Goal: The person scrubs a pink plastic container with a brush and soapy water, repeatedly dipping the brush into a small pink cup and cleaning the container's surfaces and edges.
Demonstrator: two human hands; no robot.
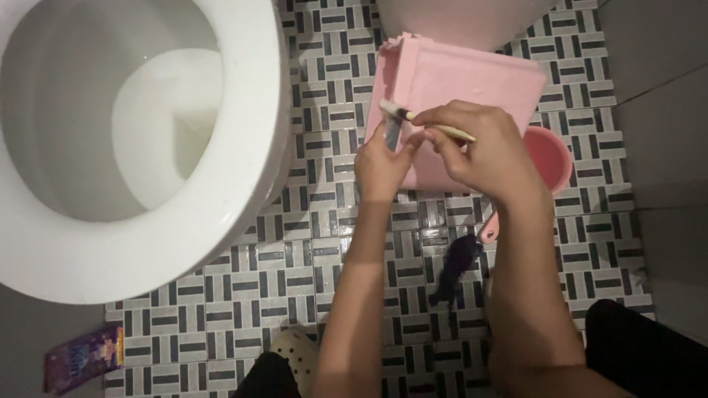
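forearms over patterned tile floor (243, 295); right hand (487, 151) grip pinching brush (413, 118), left hand (383, 166) grip pinching pink tray (472, 77); toilet bowl (243, 147) beside.

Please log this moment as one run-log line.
left hand: holds small grey item | right hand: holds toothbrush | pink board beneath | toilet left

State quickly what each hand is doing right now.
Left hand: closed on a small grey object.
Right hand: closed, holding a small brush.
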